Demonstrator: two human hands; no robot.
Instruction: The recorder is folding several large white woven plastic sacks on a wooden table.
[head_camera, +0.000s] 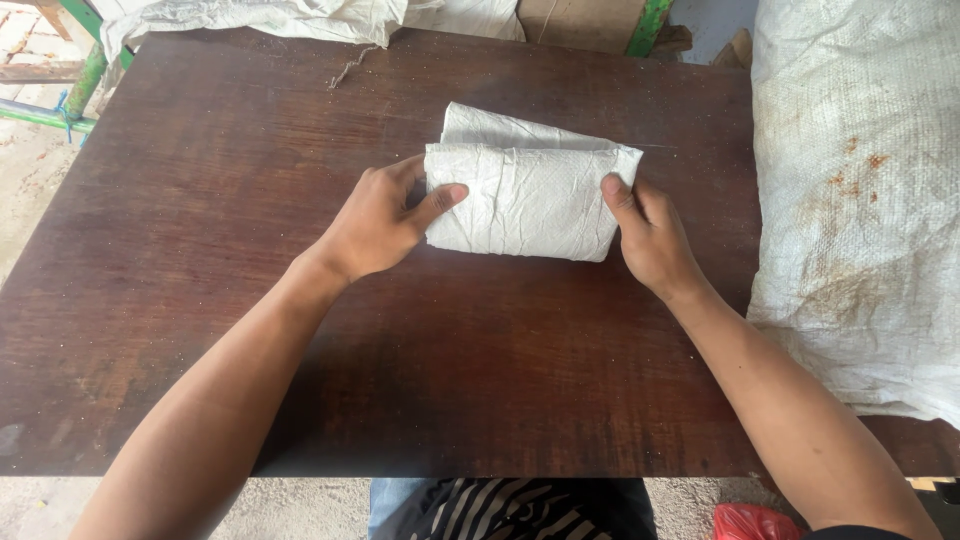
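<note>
A folded white woven sack (525, 190) lies in a thick rectangular bundle on the dark brown wooden table (200, 230). My left hand (385, 218) grips the bundle's left end, thumb on top and fingers tucked behind. At the right end my right hand (650, 235) holds the edge, with the thumb pressing the top corner. Both forearms reach in from the near side.
A large stained white woven sack (860, 190) covers the table's right side. More white sacking (260, 18) lies along the far edge, with a bit of string (350, 68) near it. Green frame bars (85, 80) stand at the far left. A red bag (750, 522) lies below.
</note>
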